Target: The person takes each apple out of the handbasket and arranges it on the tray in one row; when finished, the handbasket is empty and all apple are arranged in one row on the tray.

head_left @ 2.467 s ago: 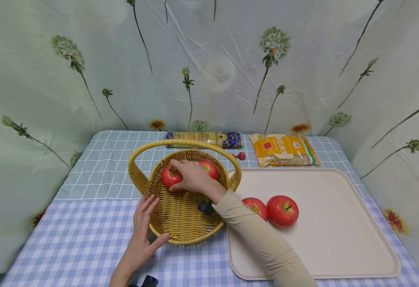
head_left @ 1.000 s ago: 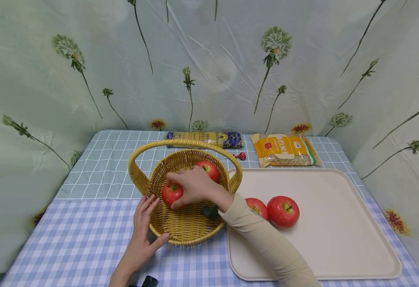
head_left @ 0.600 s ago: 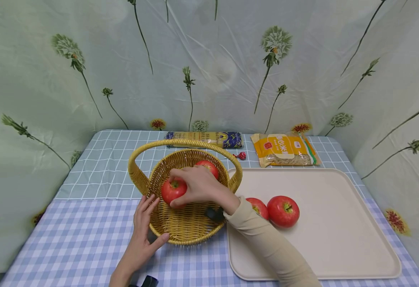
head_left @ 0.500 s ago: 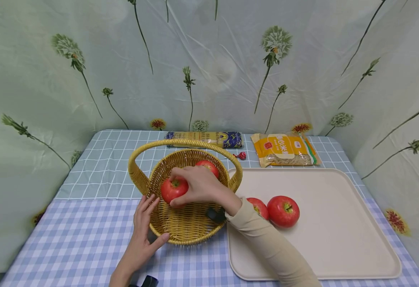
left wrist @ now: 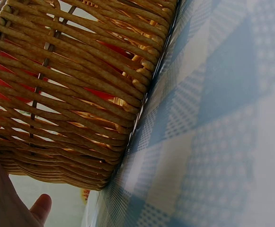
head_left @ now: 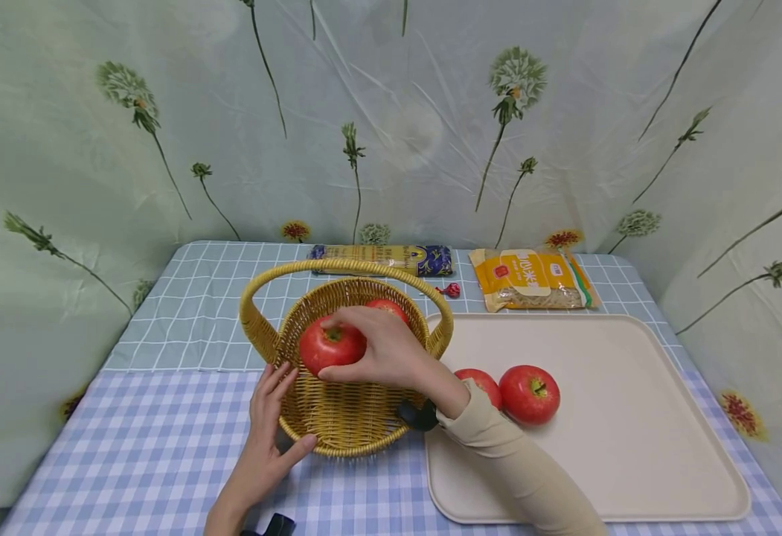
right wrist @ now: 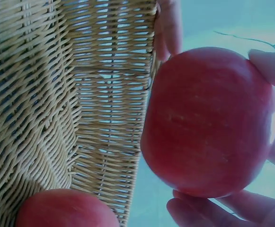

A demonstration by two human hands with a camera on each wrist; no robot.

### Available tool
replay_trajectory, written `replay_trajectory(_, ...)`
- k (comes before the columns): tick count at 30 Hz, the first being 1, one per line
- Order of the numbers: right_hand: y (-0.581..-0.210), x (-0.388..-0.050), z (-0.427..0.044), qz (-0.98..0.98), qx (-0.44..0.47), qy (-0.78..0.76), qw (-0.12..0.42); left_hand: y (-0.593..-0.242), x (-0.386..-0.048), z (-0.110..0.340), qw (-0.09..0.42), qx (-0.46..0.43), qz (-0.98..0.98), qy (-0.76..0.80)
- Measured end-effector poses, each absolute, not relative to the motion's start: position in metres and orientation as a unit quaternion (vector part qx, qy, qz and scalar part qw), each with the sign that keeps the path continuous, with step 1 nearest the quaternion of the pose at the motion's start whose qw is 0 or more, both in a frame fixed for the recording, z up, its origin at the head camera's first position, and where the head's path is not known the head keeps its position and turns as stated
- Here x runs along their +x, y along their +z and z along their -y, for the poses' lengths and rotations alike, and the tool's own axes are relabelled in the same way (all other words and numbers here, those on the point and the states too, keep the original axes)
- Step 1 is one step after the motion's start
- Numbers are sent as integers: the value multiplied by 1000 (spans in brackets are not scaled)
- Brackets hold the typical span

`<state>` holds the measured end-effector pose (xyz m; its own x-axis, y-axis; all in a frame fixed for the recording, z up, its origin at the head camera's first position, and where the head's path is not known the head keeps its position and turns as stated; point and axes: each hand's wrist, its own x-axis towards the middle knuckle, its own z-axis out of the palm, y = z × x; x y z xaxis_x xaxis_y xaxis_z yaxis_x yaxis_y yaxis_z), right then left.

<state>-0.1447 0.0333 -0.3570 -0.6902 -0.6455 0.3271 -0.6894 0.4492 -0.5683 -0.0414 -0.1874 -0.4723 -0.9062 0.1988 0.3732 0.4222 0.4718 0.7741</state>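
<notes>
My right hand (head_left: 391, 350) grips a red apple (head_left: 327, 347) over the wicker basket (head_left: 347, 417). In the right wrist view this apple (right wrist: 208, 123) is level with the basket's rim, thumb and fingers around its sides. A second apple (head_left: 391, 309) lies in the back of the basket, partly behind my hand; the right wrist view shows an apple (right wrist: 66, 210) lower in the basket. My left hand (head_left: 266, 439) rests against the basket's left side, fingers extended and thumb at the front rim. The left wrist view shows the woven wall (left wrist: 71, 94) close up.
Right of the basket, two apples (head_left: 530, 394) sit on a beige tray (head_left: 632, 417), one partly behind my right sleeve. At the back lie a blue and yellow packet (head_left: 391, 259), an orange bag (head_left: 531, 279) and a small red wrapped item (head_left: 452, 290).
My right hand first moved toward the front of the basket with the apple, then up and slightly right; the apple looks larger now. My left hand and the basket have stayed in place.
</notes>
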Motion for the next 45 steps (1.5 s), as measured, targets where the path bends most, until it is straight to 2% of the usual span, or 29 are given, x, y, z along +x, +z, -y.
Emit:
replay_trajectory(10, -350, -124, -49, 815, 410, 399, 95, -472, -41, 187, 113, -181, 852, -479)
replay_trajectory(24, -351, -90, -90, 780, 396, 466, 129, -470, -41, 187, 114, -180, 851, -481)
replay_trajectory(30, -351, -77, -113, 782, 362, 493, 121, -471, -41, 187, 114, -184, 848, -484)
replay_trajectory(38, -358, -64, -147, 784, 302, 522, 148, -472, -41, 187, 115, -185, 845, -488)
replay_trajectory(45, -361, -59, -178, 793, 211, 549, 159, -472, -41, 187, 113, -184, 845, -489)
